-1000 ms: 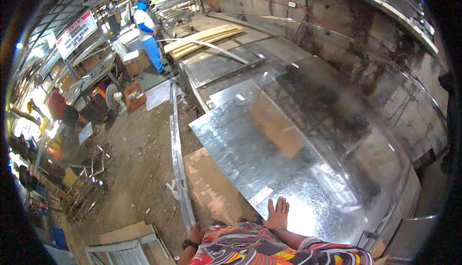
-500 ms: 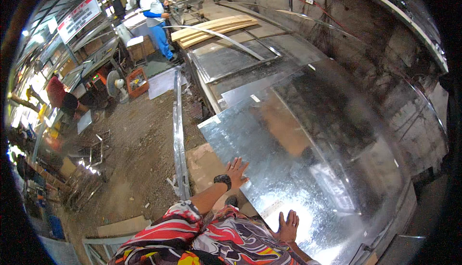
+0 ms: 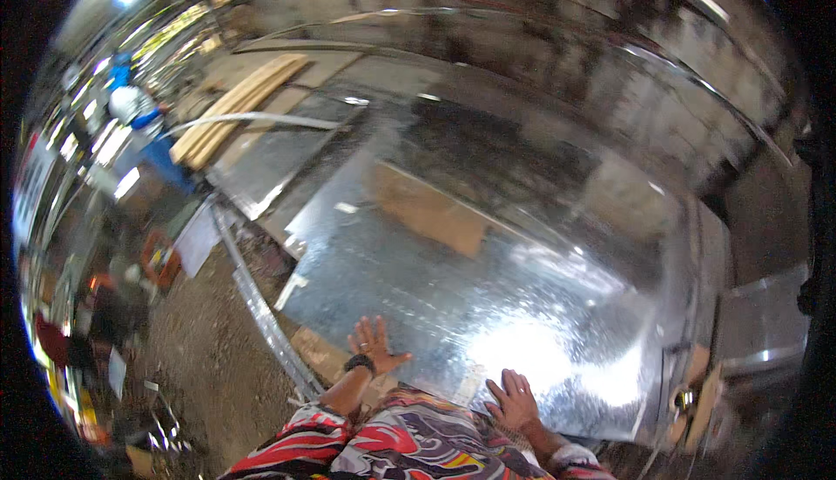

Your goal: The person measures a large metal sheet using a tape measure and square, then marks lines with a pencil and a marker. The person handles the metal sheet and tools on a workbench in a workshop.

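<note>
A large shiny sheet of metal (image 3: 418, 297) lies flat in front of me, with small white tape strips along its edges. My left hand (image 3: 374, 345) rests near its front left edge with the fingers spread; a dark watch and a ring are on that arm. My right hand (image 3: 514, 399) lies on the near edge, fingers stretched out, beside a pale strip (image 3: 470, 384) on the metal. Neither hand grips anything. Bright glare covers the sheet just beyond my right hand.
Wooden strips (image 3: 239, 110) and a curved metal strip (image 3: 261, 118) lie at the far left of the work surface. A long metal profile (image 3: 261, 306) runs along the dirt floor at left. A person in blue (image 3: 144, 123) stands at the far left. A stained wall (image 3: 522, 36) rises behind.
My view has swung to the right, so the scene shifts left and turns. Both hands stay at the sheet's near edge, with the fingers of the left now spread wider.
</note>
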The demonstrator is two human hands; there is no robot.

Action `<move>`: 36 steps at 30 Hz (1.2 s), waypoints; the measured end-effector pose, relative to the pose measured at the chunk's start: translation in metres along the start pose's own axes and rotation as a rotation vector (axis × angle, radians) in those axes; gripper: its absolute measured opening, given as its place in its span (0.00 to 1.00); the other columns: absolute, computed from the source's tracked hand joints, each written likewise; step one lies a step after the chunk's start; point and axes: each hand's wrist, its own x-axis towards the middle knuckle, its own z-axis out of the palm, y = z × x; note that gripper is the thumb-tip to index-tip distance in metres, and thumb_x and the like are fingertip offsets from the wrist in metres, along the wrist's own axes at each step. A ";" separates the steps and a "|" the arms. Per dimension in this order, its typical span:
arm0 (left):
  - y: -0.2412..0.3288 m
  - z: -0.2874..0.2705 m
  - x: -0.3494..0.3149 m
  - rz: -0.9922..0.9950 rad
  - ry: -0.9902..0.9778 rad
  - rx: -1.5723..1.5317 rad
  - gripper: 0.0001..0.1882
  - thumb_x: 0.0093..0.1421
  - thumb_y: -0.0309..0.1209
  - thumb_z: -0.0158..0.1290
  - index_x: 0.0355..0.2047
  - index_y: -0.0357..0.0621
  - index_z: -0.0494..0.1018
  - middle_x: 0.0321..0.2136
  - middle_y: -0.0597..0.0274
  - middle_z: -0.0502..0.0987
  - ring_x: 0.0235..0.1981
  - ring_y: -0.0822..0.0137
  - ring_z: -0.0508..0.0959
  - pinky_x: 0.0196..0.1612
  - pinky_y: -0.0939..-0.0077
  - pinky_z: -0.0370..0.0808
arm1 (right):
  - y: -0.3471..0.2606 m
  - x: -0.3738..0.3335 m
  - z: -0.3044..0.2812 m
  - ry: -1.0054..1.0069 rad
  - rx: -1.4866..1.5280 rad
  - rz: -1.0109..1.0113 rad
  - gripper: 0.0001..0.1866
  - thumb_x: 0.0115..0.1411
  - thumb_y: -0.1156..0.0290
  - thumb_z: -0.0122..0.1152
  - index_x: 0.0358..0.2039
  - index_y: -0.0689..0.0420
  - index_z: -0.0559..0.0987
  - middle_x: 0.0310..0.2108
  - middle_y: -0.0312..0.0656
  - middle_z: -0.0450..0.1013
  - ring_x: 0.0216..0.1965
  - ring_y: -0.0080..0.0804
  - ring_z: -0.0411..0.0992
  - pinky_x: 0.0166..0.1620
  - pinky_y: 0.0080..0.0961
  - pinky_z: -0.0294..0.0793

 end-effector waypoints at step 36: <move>0.048 -0.027 -0.013 -0.018 -0.008 0.198 0.74 0.50 0.73 0.59 0.77 0.42 0.29 0.76 0.33 0.33 0.77 0.35 0.36 0.75 0.36 0.42 | 0.057 -0.010 0.002 -0.026 -0.532 -0.219 0.35 0.71 0.45 0.48 0.73 0.45 0.62 0.77 0.54 0.48 0.77 0.52 0.46 0.77 0.51 0.41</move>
